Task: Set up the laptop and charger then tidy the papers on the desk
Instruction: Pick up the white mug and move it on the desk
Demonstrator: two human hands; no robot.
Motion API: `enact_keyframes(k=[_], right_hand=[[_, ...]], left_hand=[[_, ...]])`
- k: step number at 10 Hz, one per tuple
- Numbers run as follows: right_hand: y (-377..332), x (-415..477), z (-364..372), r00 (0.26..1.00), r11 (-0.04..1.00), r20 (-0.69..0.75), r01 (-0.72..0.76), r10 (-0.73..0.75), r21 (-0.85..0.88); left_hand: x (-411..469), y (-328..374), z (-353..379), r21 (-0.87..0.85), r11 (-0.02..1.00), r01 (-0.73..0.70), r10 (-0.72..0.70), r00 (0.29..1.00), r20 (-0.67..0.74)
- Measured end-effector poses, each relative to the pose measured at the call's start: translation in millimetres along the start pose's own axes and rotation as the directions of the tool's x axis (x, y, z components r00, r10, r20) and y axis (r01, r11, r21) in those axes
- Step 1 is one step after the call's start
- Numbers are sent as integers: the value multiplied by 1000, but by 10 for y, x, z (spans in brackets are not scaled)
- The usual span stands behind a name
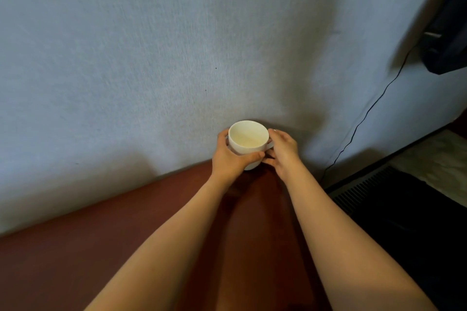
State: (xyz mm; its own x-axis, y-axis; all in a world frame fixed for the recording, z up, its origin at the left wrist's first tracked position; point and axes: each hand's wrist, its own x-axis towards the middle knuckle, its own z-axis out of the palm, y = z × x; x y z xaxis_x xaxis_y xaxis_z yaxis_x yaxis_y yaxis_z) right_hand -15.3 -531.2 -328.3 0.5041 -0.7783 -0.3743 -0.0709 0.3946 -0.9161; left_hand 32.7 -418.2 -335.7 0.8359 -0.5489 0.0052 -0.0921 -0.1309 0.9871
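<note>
A white cup (248, 139) with a pale inside stands at the back of the dark red-brown desk (101, 247), close to the grey-blue wall. My left hand (231, 158) wraps around the cup's left side and front. My right hand (283, 153) is at the cup's right side, fingers on its handle. No laptop, charger or papers can be clearly made out in this view.
A thin black cable (364, 118) runs down the wall at the right, from a dark object (447, 48) mounted in the upper right corner. Below it lies a dark slatted surface (366, 189) and a pale patterned surface (434, 159).
</note>
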Motion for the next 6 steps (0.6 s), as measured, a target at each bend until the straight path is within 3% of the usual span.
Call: enact_keyframes(k=[4, 5, 6], right_hand=[[-38, -4, 33, 1000, 1000, -5, 7, -7, -25], [-43, -32, -1, 1000, 998, -5, -12, 11, -67], [-115, -107, -6, 991, 992, -106, 69, -80, -105]], left_hand=[[-47, 4, 95, -17, 1000, 1, -2, 1000, -27], [-23, 6, 70, 15, 1000, 27, -28, 999, 38], [-22, 56, 5, 150, 984, 101, -114, 990, 79]])
